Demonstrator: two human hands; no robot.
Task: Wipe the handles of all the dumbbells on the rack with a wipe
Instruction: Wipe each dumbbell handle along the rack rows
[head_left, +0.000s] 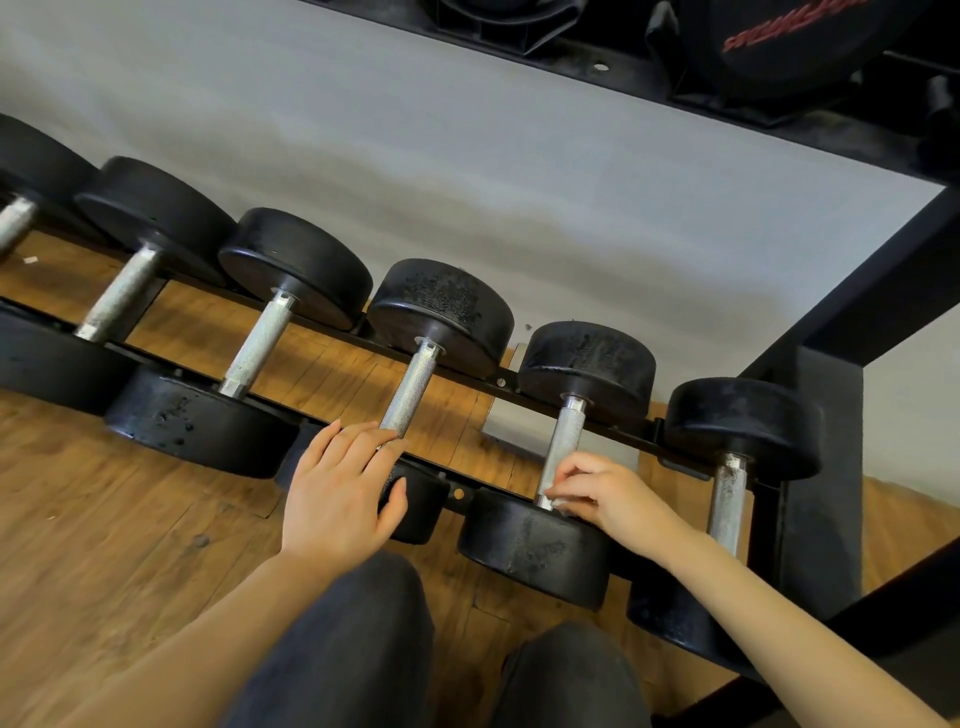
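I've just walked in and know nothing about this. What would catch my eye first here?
A row of black dumbbells with silver handles lies across a low rack, running from upper left to lower right. In front, the right hand pinches a small white wipe against one handle, while the left hand rests on the neighbouring dumbbell.

The left hand (340, 493) covers most of one dumbbell's near head (421, 501). The wipe (560, 502) barely peeks from the right hand (605, 496). The leftmost dumbbell (21, 192) runs off frame.
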